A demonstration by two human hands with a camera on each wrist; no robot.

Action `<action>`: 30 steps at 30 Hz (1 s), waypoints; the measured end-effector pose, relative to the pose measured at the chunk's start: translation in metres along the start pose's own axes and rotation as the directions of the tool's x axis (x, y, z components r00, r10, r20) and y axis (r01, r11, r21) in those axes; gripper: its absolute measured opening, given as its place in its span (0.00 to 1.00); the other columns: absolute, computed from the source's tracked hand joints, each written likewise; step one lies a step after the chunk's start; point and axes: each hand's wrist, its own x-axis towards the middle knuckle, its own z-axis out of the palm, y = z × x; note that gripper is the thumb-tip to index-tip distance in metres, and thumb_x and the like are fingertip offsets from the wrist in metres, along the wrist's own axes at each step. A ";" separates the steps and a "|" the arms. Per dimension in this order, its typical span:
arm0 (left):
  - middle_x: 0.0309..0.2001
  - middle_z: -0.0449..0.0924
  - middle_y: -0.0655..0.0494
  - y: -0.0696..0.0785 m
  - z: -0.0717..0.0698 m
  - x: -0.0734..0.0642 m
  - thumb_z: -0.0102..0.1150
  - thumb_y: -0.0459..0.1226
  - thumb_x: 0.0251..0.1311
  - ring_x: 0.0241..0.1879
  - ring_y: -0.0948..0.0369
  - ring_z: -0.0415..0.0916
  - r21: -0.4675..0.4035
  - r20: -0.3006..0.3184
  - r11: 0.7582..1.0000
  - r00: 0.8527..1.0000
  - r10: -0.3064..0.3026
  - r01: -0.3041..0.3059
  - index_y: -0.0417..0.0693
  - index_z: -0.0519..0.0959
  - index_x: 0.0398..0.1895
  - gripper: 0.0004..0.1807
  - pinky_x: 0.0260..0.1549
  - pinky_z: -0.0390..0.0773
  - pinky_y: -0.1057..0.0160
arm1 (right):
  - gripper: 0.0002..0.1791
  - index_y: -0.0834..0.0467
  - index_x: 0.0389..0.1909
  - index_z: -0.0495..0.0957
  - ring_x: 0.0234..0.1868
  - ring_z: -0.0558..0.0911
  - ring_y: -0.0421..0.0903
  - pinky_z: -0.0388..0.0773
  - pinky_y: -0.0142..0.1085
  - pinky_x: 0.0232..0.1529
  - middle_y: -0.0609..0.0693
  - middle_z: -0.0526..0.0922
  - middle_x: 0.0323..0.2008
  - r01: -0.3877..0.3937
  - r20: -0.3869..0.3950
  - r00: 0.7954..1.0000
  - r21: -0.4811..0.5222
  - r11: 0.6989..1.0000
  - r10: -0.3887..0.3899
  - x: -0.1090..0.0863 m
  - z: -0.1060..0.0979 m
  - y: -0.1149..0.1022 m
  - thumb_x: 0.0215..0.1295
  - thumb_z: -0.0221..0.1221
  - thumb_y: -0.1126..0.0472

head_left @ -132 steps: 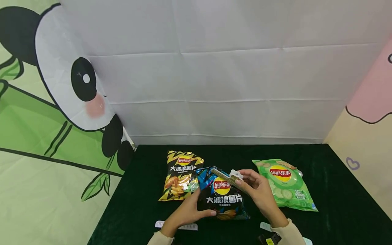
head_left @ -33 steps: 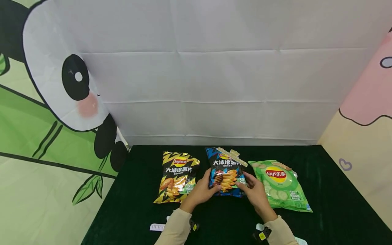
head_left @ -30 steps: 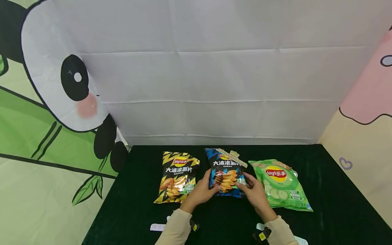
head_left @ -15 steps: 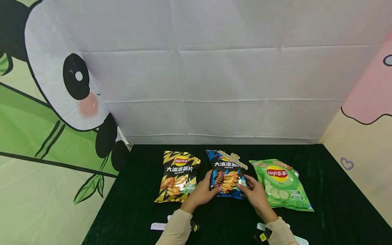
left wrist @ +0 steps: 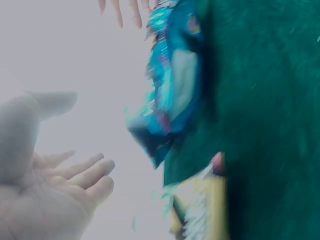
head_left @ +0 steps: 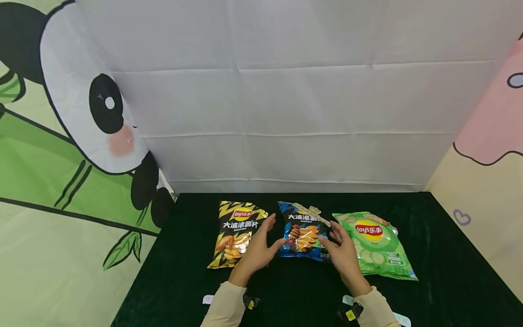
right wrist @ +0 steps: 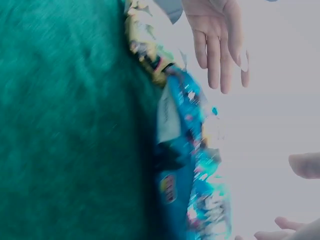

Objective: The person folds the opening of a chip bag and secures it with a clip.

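A blue and black potato chip bag [head_left: 302,231] lies on the dark green cloth, its top corner pinched by a translucent bag clip [head_left: 312,214]. My left hand [head_left: 256,249] is spread at the bag's left side, apart from it; the left wrist view shows its palm [left wrist: 45,200] bare. At the right edge is my right hand [head_left: 344,254], fingers loosely extended, with the thumb over or near the bag; contact cannot be told. In the right wrist view the same blue bag [right wrist: 187,150] is blurred, with the right thumb [right wrist: 306,165] apart from it.
A yellow and black chip bag [head_left: 237,234] lies left of the blue one, a green chip bag [head_left: 376,245] to its right. Partly hidden pale clips, one lilac [head_left: 208,299] and one mint [head_left: 402,319], lie near the forearms. A white backdrop [head_left: 261,113] stands behind the table.
Earlier, both hands held the blue bag while the right put the clip on its top. The bag was laid between the other two, and now the hands have let go, the left moving away leftward.
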 end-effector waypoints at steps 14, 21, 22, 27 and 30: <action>0.80 0.55 0.47 -0.023 -0.068 -0.031 0.62 0.49 0.67 0.77 0.43 0.58 0.061 -0.221 0.996 0.974 -0.046 0.061 0.58 0.51 0.80 0.43 0.70 0.65 0.35 | 0.36 0.54 0.76 0.58 0.76 0.64 0.61 0.68 0.57 0.71 0.58 0.60 0.78 0.128 0.097 0.987 0.027 0.991 -0.130 -0.012 0.024 -0.033 0.72 0.60 0.53; 0.78 0.56 0.44 -0.043 -0.083 -0.044 0.62 0.48 0.68 0.76 0.41 0.58 0.075 -0.273 0.985 0.953 -0.128 0.154 0.53 0.51 0.80 0.43 0.72 0.59 0.35 | 0.36 0.54 0.75 0.61 0.74 0.68 0.60 0.69 0.56 0.71 0.59 0.63 0.77 0.115 0.163 0.978 0.103 0.988 -0.131 -0.015 0.060 -0.039 0.70 0.63 0.53; 0.78 0.56 0.43 -0.045 -0.084 -0.045 0.62 0.48 0.68 0.76 0.41 0.58 0.077 -0.279 0.983 0.950 -0.139 0.167 0.53 0.51 0.79 0.43 0.73 0.58 0.34 | 0.37 0.54 0.75 0.61 0.74 0.68 0.60 0.69 0.56 0.71 0.59 0.63 0.77 0.114 0.173 0.976 0.114 0.987 -0.132 -0.016 0.066 -0.040 0.69 0.63 0.52; 0.78 0.56 0.42 -0.056 -0.086 -0.053 0.62 0.50 0.67 0.75 0.40 0.59 0.079 -0.292 0.977 0.942 -0.167 0.198 0.53 0.52 0.79 0.43 0.71 0.61 0.34 | 0.36 0.54 0.74 0.63 0.75 0.67 0.60 0.64 0.58 0.74 0.57 0.64 0.76 0.113 0.196 0.970 0.152 0.982 -0.142 -0.018 0.087 -0.042 0.68 0.64 0.53; 0.78 0.54 0.41 -0.064 -0.088 -0.058 0.62 0.53 0.66 0.75 0.39 0.58 0.085 -0.302 0.969 0.932 -0.198 0.233 0.55 0.51 0.79 0.44 0.70 0.62 0.33 | 0.35 0.55 0.73 0.64 0.74 0.67 0.60 0.65 0.58 0.73 0.59 0.64 0.76 0.099 0.218 0.967 0.169 0.981 -0.135 -0.018 0.097 -0.042 0.68 0.64 0.52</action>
